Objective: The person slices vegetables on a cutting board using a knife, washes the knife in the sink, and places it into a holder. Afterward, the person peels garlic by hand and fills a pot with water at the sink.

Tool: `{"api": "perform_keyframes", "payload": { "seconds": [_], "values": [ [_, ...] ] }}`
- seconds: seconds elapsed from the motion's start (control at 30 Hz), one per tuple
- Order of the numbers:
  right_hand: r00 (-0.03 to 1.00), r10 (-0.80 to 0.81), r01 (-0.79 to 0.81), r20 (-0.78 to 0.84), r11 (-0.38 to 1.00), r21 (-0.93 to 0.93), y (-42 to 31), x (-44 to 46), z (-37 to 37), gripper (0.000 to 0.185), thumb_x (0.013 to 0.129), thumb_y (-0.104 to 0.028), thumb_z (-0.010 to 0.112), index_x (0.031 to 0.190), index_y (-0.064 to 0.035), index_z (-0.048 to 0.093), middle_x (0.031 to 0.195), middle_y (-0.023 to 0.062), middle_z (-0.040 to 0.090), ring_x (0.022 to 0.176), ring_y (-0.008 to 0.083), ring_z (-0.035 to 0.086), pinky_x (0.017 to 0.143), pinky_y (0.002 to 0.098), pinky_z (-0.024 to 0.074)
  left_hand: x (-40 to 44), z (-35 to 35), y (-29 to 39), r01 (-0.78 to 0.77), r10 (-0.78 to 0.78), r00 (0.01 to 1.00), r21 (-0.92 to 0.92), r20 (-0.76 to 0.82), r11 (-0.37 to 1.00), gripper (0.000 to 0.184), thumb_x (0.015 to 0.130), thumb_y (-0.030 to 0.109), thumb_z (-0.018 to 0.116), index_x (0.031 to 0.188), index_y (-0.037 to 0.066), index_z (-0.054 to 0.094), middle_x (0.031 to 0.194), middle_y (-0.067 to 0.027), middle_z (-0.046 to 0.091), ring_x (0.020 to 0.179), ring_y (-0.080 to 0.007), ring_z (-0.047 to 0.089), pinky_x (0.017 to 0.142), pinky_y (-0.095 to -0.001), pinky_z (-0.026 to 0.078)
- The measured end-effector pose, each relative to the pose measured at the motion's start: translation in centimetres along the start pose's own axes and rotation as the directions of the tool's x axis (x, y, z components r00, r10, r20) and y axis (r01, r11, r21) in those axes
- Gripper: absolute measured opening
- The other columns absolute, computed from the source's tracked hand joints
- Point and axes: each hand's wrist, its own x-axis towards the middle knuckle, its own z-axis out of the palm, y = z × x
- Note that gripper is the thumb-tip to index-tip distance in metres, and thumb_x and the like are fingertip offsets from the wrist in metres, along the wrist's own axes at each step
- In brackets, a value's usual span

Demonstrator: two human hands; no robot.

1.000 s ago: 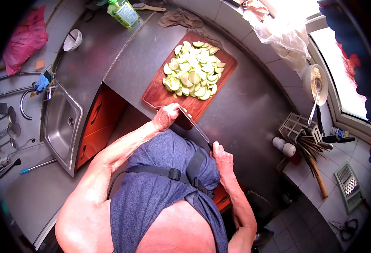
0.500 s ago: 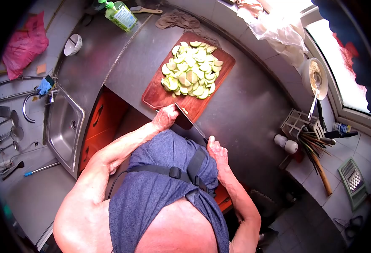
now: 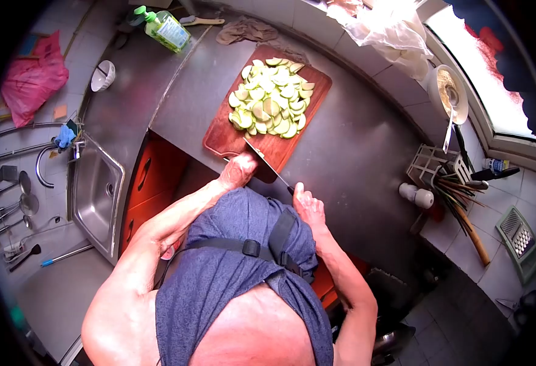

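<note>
My right hand (image 3: 309, 207) grips the handle of a kitchen knife (image 3: 269, 162), whose blade slants up and left over the near end of a reddish wooden cutting board (image 3: 222, 139). Close beside the blade, my left hand (image 3: 239, 171) is closed at the board's near edge. Its fingertips are curled, and what they hold is mostly hidden; a bit of green shows at its left side. Beyond the knife, a large heap of pale green half-round slices (image 3: 271, 100) covers the far part of the board. A small pale piece (image 3: 260, 153) lies by the blade.
A steel sink (image 3: 100, 201) is at the left, with a white bowl (image 3: 103, 76) and a green soap bottle (image 3: 169, 30) farther back. A brown cloth (image 3: 246, 30) lies behind the board. At the right are a utensil rack (image 3: 432, 165) and a grater (image 3: 519, 238).
The knife has shifted slightly up and left over the board, and my right hand has moved with it. My left hand stays near the board's edge. The whole view has tilted slightly.
</note>
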Motion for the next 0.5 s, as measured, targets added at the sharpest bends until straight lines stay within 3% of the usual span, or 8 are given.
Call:
{"api": "perform_keyframes", "payload": {
  "seconds": [0.07,0.13,0.2,0.23,0.33,0.4,0.5],
  "values": [
    [0.998,0.041,-0.041,0.048,0.999,0.013,-0.6,0.9,0.3,0.008,0.101,-0.014,0.048,0.104,-0.0060,0.049,0.080,0.0184,0.069,0.070,0.0386,0.074,0.060,0.0478,0.0613,-0.4,-0.3,0.0,-0.037,0.037,0.999,0.003,0.006,0.999,0.013,0.082,0.006,0.066,0.094,0.002,0.067,0.092,-0.0130,0.063,0.090,-0.0324,0.066,0.076,-0.0423,0.057],
    [0.997,0.072,-0.073,0.026,0.996,0.053,0.4,0.7,1.1,0.014,0.100,-0.016,0.053,0.107,-0.0051,0.049,0.081,0.0194,0.069,0.071,0.0392,0.073,0.062,0.0492,0.0605,0.3,-1.2,0.4,0.035,-0.036,0.999,-0.011,-0.039,0.999,0.012,0.081,0.006,0.068,0.094,0.003,0.068,0.092,-0.0125,0.063,0.089,-0.0311,0.066,0.076,-0.0414,0.057],
    [0.997,0.023,0.000,-0.072,0.950,0.313,1.3,-0.2,1.4,0.019,0.097,-0.015,0.058,0.109,-0.0068,0.045,0.084,0.0218,0.069,0.075,0.0449,0.070,0.064,0.0553,0.0557,1.2,-1.5,0.6,0.058,-0.062,0.990,-0.034,-0.128,0.998,0.012,0.082,0.005,0.069,0.094,0.003,0.068,0.091,-0.0121,0.063,0.088,-0.0313,0.066,0.077,-0.0412,0.056],
    [0.994,0.038,0.000,-0.103,0.938,0.346,1.3,-0.7,1.5,0.023,0.094,-0.015,0.063,0.108,-0.0074,0.046,0.084,0.0200,0.068,0.074,0.0451,0.068,0.062,0.0554,0.0538,1.3,-1.5,0.5,0.080,-0.087,0.984,-0.054,-0.157,0.995,0.012,0.083,0.006,0.070,0.094,0.004,0.068,0.092,-0.0123,0.063,0.087,-0.0317,0.066,0.076,-0.0411,0.056],
    [0.992,-0.010,0.047,-0.129,0.956,0.288,1.4,-2.1,0.9,0.028,0.094,-0.022,0.065,0.111,-0.0067,0.050,0.083,0.0162,0.068,0.067,0.0385,0.071,0.060,0.0505,0.0579,1.5,-1.3,0.4,0.106,-0.123,0.974,-0.097,-0.188,0.990,0.011,0.084,0.006,0.067,0.095,0.003,0.069,0.091,-0.0133,0.063,0.086,-0.0333,0.066,0.075,-0.0421,0.056],
    [0.989,-0.025,0.058,-0.144,0.973,0.225,1.4,-2.4,0.5,0.024,0.094,-0.023,0.064,0.108,-0.0080,0.051,0.081,0.0142,0.066,0.063,0.0351,0.071,0.056,0.0471,0.0579,1.4,-1.1,0.1,0.118,-0.116,0.984,0.001,-0.131,0.993,0.011,0.084,0.006,0.063,0.094,0.003,0.068,0.090,-0.0146,0.062,0.086,-0.0341,0.065,0.073,-0.0435,0.056],
    [0.987,-0.064,0.078,-0.148,0.993,0.091,1.6,-2.5,0.3,0.018,0.095,-0.022,0.063,0.102,-0.0092,0.052,0.076,0.0118,0.064,0.059,0.0317,0.070,0.051,0.0433,0.0571,1.2,-1.1,-0.1,0.111,-0.110,0.985,-0.005,-0.130,0.994,0.013,0.083,0.005,0.062,0.094,0.002,0.068,0.090,-0.0153,0.062,0.086,-0.0344,0.066,0.072,-0.0436,0.056]
  ]
}}
